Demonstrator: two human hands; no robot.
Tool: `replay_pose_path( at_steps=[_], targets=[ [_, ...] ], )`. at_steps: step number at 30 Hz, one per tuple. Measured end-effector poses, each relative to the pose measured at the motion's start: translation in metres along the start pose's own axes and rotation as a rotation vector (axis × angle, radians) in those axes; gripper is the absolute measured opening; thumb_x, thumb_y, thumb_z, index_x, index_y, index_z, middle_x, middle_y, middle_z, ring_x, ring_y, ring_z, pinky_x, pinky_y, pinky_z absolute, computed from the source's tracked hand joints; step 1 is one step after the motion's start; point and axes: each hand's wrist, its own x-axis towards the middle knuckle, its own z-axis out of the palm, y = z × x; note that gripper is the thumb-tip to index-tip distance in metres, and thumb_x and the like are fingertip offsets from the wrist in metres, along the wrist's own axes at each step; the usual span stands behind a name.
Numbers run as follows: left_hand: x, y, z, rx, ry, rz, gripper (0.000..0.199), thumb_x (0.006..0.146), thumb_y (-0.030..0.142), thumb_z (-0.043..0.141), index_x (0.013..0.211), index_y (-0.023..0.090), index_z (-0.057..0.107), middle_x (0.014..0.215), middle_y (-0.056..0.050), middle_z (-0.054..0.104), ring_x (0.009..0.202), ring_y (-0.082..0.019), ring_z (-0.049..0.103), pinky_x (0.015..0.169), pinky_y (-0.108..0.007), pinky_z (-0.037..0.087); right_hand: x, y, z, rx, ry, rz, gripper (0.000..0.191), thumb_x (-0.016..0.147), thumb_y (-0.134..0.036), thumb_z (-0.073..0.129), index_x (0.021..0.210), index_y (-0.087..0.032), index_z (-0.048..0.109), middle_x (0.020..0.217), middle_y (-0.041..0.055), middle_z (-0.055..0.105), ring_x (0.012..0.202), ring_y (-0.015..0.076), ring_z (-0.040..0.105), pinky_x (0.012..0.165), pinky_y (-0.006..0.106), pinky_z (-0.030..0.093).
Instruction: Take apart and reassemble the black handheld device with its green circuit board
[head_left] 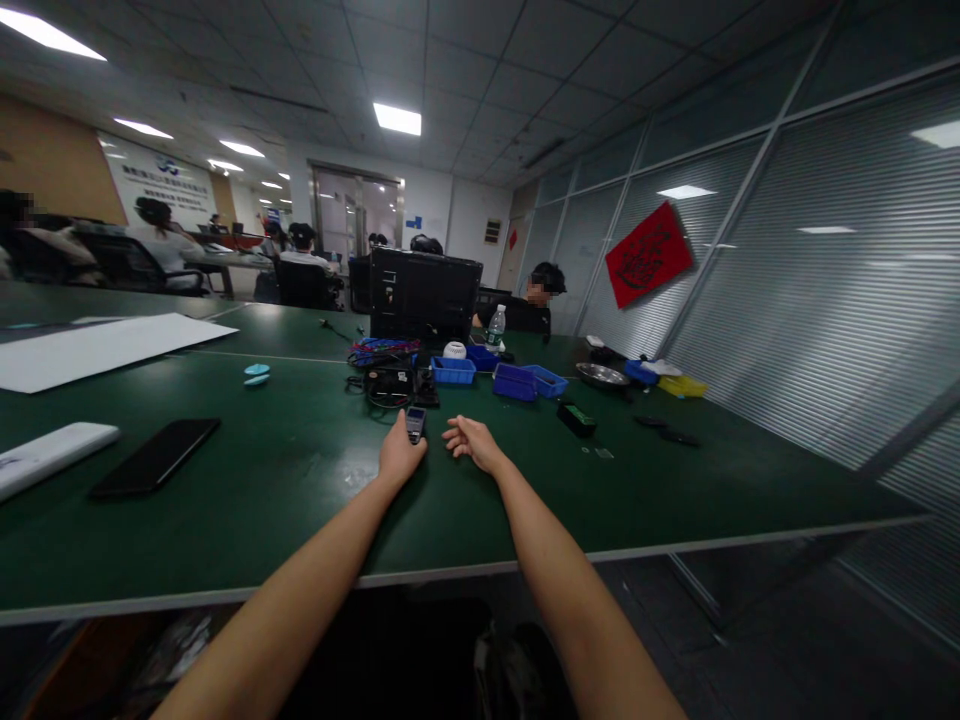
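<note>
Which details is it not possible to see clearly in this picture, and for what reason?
All in the head view:
- lower part of the grey device: hidden by the left hand
- text on its screen: too small
- one end of the white slab: cut off by the left edge
- front of the monitor: faces away

Ceiling panel lights point(397, 119) illuminate the office. A glass partition with blinds point(840, 270) bounds the right side. Green table point(300, 540) spans the foreground; black office chairs point(135, 265) stand behind it.

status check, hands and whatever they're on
Left hand gripping small handheld device. Right hand empty, fingers half curled, beside it. Black power box and cables just beyond.
</note>
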Motion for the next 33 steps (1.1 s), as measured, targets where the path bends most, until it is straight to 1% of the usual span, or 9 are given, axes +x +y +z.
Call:
replay_pose_path(
  at_steps=[4, 8, 13, 19, 23, 26, 29, 33],
  targets=[
    [0.002, -0.006, -0.009, 0.025, 0.057, -0.029, 0.062, 0.071, 0.028, 0.054, 0.128, 0.013, 0.034, 0.119, -0.015, 0.054, 0.106, -0.024, 0.053, 0.085, -0.031, 0.042, 0.003, 0.002, -0.006, 0.023, 0.049, -0.002, 0.026, 0.085, -0.040, 0.047, 0.089, -0.015, 0.053, 0.070, 0.0057, 0.063, 0.051, 0.0100, 0.056, 0.040, 0.019, 0.044],
    [0.009, -0.016, -0.027, 0.085, 0.117, -0.144, 0.056, 0.069, 0.028, 0.054, 0.119, 0.010, 0.039, 0.110, -0.017, 0.056, 0.101, -0.026, 0.055, 0.082, -0.034, 0.042, 0.004, 0.002, -0.009, 0.041, 0.053, -0.011, 0.025, 0.086, -0.038, 0.045, 0.088, -0.015, 0.053, 0.069, 0.0058, 0.063, 0.051, 0.0101, 0.056, 0.040, 0.019, 0.044],
    [0.023, -0.041, -0.057, 0.171, 0.164, -0.275, 0.049, 0.069, 0.031, 0.052, 0.111, 0.008, 0.043, 0.109, -0.019, 0.056, 0.101, -0.028, 0.055, 0.082, -0.036, 0.042, 0.002, -0.001, -0.008, 0.045, 0.064, 0.003, 0.024, 0.087, -0.036, 0.044, 0.090, -0.014, 0.052, 0.069, 0.0061, 0.062, 0.050, 0.0097, 0.055, 0.038, 0.018, 0.042],
    [0.036, -0.077, -0.099, 0.228, 0.193, -0.371, 0.053, 0.069, 0.036, 0.053, 0.113, 0.007, 0.044, 0.109, -0.020, 0.055, 0.101, -0.029, 0.054, 0.081, -0.037, 0.043, 0.001, -0.003, -0.007, 0.059, 0.075, 0.000, 0.023, 0.086, -0.037, 0.045, 0.090, -0.015, 0.051, 0.068, 0.0052, 0.062, 0.049, 0.0095, 0.055, 0.038, 0.018, 0.042],
    [0.037, -0.092, -0.121, 0.236, 0.264, -0.438, 0.057, 0.068, 0.035, 0.054, 0.115, 0.006, 0.043, 0.111, -0.020, 0.055, 0.102, -0.029, 0.053, 0.082, -0.038, 0.043, 0.001, -0.001, -0.008, 0.065, 0.078, -0.010, 0.023, 0.085, -0.036, 0.046, 0.089, -0.014, 0.051, 0.067, 0.0052, 0.062, 0.049, 0.0094, 0.055, 0.038, 0.017, 0.041],
    [0.034, -0.096, -0.129, 0.251, 0.379, -0.471, 0.062, 0.067, 0.034, 0.055, 0.120, 0.005, 0.041, 0.115, -0.021, 0.051, 0.109, -0.031, 0.048, 0.087, -0.039, 0.040, 0.003, 0.001, -0.010, 0.067, 0.067, -0.016, 0.023, 0.085, -0.036, 0.047, 0.089, -0.014, 0.051, 0.067, 0.0054, 0.062, 0.050, 0.0095, 0.056, 0.039, 0.017, 0.042],
    [0.030, -0.096, -0.132, 0.257, 0.472, -0.493, 0.072, 0.067, 0.038, 0.057, 0.126, 0.005, 0.035, 0.120, -0.022, 0.047, 0.113, -0.032, 0.044, 0.091, -0.041, 0.036, 0.005, 0.004, -0.012, 0.060, 0.061, -0.024, 0.022, 0.084, -0.035, 0.049, 0.089, -0.014, 0.051, 0.067, 0.0049, 0.063, 0.049, 0.0091, 0.055, 0.038, 0.017, 0.041],
    [0.027, -0.093, -0.132, 0.263, 0.481, -0.507, 0.077, 0.065, 0.042, 0.059, 0.129, 0.007, 0.032, 0.122, -0.021, 0.046, 0.113, -0.032, 0.044, 0.092, -0.040, 0.036, 0.006, 0.006, -0.013, 0.051, 0.053, -0.027, 0.022, 0.081, -0.035, 0.053, 0.089, -0.015, 0.052, 0.068, 0.0047, 0.063, 0.050, 0.0090, 0.055, 0.037, 0.016, 0.039]
  ],
)
